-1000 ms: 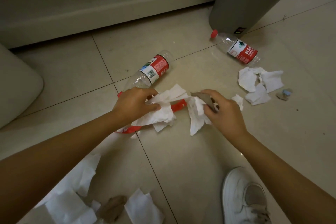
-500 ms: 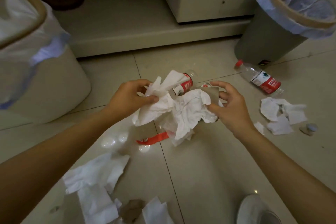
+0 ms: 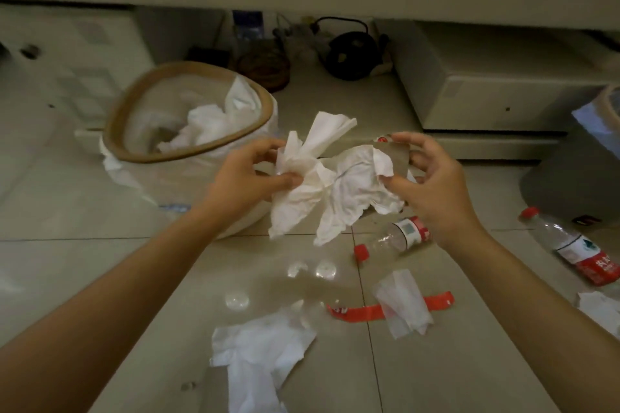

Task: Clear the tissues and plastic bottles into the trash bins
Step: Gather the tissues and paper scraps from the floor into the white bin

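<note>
Head view: both forearms stretched forward, left hand [image 3: 248, 178] pinching crumpled white tissues [image 3: 322, 184] held mid-air, right hand [image 3: 432, 184] gripping their other end, fingers half-curled, beige lined trash bin [image 3: 134, 131] at ten o'clock.

Your left hand [image 3: 250, 178] and right hand [image 3: 432, 188] pinch a tissue wad [image 3: 330, 184] above the floor [image 3: 134, 278], near the left bin [image 3: 188, 111]; a bottle [image 3: 397, 238] lies below.

No writing reads clearly; the right bottle [image 3: 578, 251] carries a red-and-white label whose white characters are too blurred.
</note>
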Tool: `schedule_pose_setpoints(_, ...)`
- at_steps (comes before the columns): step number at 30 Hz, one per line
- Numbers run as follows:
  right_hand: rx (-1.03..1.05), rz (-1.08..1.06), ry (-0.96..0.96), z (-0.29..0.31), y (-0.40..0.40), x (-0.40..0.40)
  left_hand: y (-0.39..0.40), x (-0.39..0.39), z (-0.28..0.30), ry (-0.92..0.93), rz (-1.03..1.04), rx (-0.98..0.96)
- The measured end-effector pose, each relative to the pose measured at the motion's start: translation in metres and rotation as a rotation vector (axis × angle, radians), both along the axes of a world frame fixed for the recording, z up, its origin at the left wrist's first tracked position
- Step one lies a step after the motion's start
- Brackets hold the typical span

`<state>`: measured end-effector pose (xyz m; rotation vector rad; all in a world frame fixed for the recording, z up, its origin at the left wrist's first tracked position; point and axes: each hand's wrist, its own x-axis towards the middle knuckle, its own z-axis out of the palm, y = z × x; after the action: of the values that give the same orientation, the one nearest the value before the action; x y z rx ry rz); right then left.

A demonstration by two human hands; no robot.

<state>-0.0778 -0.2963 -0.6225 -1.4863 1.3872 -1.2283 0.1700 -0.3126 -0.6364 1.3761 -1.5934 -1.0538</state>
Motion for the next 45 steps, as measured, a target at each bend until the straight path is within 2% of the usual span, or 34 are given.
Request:
schedule_pose_setpoints(8, -0.105, 0.097, -0.057, 0.037, -0.033, 0.074, -0.007, 0.063, 0.052, -0.03, 0.184, -0.179)
schedule_pose_setpoints(12, -0.174, 0.124, -0.072, 0.053, -0.062, 0.117, -0.021, 0.087, 0.068, 0.021, 0.282, -0.249)
schedule_pose_setpoints(16, -0.203, 0.138, -0.098, 0.053, -0.096, 0.16, -0.046, 0.112, 0.064, 0.059, 0.432, -0.249)
schedule_pose_setpoints(21, -0.226, 0.131, -0.028, 0.032, -0.135, 0.204, -0.082, 0.139, 0.044, -0.071, 0.499, -0.218)
schedule_pose_setpoints(23, -0.191, 0.111, 0.063, 0.018, -0.149, 0.216, -0.092, 0.145, 0.032, -0.212, 0.48, -0.192)
schedule_pose_setpoints(25, -0.088, 0.148, 0.277, 0.003, -0.162, 0.221, -0.1, 0.15, 0.018, -0.495, 0.383, -0.121)
schedule_pose_setpoints(27, 0.027, 0.257, 0.583, -0.005, -0.168, 0.224, -0.106, 0.152, 0.009, -0.84, 0.199, 0.07)
schedule_pose_setpoints(29, 0.051, 0.333, 0.684, -0.003, -0.167, 0.226, -0.109, 0.148, 0.004, -0.987, 0.049, 0.237)
schedule_pose_setpoints(31, 0.031, 0.346, 0.612, 0.003, -0.16, 0.223, -0.112, 0.143, 0.0, -0.945, 0.049, 0.192)
schedule_pose_setpoints(33, -0.025, 0.316, 0.496, 0.007, -0.151, 0.214, -0.11, 0.138, 0.003, -0.842, 0.175, 0.027)
schedule_pose_setpoints(36, -0.084, 0.309, 0.314, 0.013, -0.127, 0.191, -0.092, 0.123, 0.014, -0.587, 0.281, -0.174)
schedule_pose_setpoints(39, -0.109, 0.333, 0.201, 0.015, -0.095, 0.161, -0.063, 0.096, 0.023, -0.353, 0.187, -0.252)
schedule_pose_setpoints(41, -0.122, 0.33, 0.183, 0.011, -0.074, 0.137, -0.044, 0.076, 0.025, -0.287, 0.1, -0.276)
schedule_pose_setpoints(45, 0.017, 0.307, 0.193, -0.012, -0.037, 0.081, -0.018, 0.031, 0.015, -0.178, -0.109, -0.182)
